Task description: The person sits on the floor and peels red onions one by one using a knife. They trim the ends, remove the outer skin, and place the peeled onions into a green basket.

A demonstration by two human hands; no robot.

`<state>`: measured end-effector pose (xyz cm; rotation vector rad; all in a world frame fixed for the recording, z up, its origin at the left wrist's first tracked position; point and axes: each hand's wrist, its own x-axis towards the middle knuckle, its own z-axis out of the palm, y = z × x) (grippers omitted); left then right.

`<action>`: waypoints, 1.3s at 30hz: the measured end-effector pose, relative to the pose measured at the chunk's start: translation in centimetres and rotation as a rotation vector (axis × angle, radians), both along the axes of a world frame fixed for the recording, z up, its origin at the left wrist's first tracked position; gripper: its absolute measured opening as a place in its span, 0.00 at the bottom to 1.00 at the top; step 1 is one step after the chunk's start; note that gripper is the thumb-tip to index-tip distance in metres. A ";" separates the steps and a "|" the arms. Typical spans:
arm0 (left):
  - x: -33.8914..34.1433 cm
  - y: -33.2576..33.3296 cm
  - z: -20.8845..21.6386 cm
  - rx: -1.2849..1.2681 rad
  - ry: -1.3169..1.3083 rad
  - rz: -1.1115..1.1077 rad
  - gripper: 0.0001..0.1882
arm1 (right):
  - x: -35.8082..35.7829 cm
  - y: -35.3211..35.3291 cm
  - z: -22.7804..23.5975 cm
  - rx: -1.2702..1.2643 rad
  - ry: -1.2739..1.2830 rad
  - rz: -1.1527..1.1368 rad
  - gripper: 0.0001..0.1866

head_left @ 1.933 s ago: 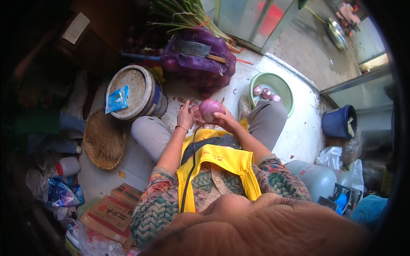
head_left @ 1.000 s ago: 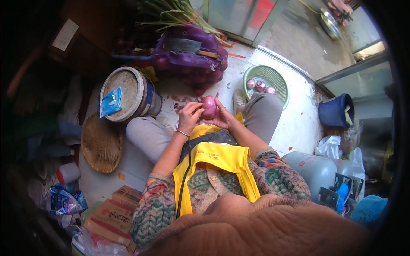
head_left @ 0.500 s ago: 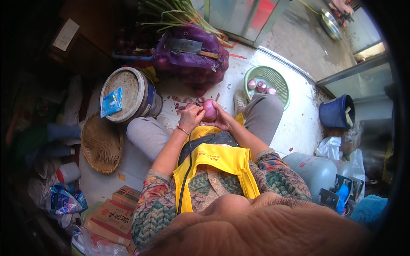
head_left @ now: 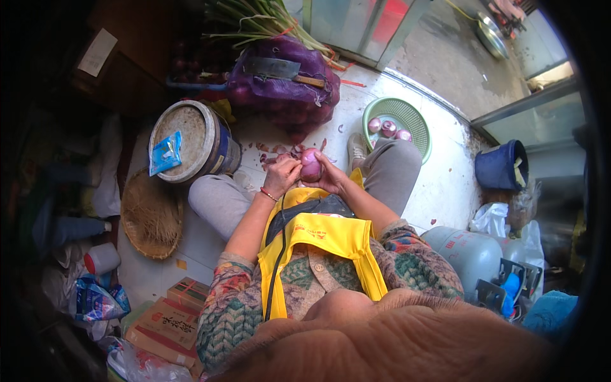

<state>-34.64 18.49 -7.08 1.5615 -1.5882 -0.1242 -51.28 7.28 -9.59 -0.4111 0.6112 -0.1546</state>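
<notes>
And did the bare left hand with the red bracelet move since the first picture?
Yes. Against the round, pale-lidded dark blue bucket, the left hand has moved right, and its fingers are now at the shiny purple onion.

Daylight from upper right; floor (head_left: 450,181) bright; left dim; edges bent.

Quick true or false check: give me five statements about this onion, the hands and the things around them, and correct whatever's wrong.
1. The right hand holds an onion. True.
2. The knife lies on the floor. False: it lies on the purple net bag.
3. The green basket is empty. False: onions are in it.
4. A blue packet lies on the bucket lid. True.
5. The left hand is at the onion. True.
</notes>
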 end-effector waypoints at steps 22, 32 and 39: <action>-2.3 -0.3 -4.1 0.224 0.563 0.187 0.24 | 0.7 0.4 -0.4 -0.214 0.042 0.007 0.39; -2.0 0.5 -2.5 0.015 0.173 0.247 0.09 | 1.1 0.5 -1.5 -0.248 0.016 -0.038 0.38; 1.2 0.3 -4.0 -0.033 0.018 0.347 0.09 | 0.5 0.9 0.9 -0.119 -0.120 0.083 0.42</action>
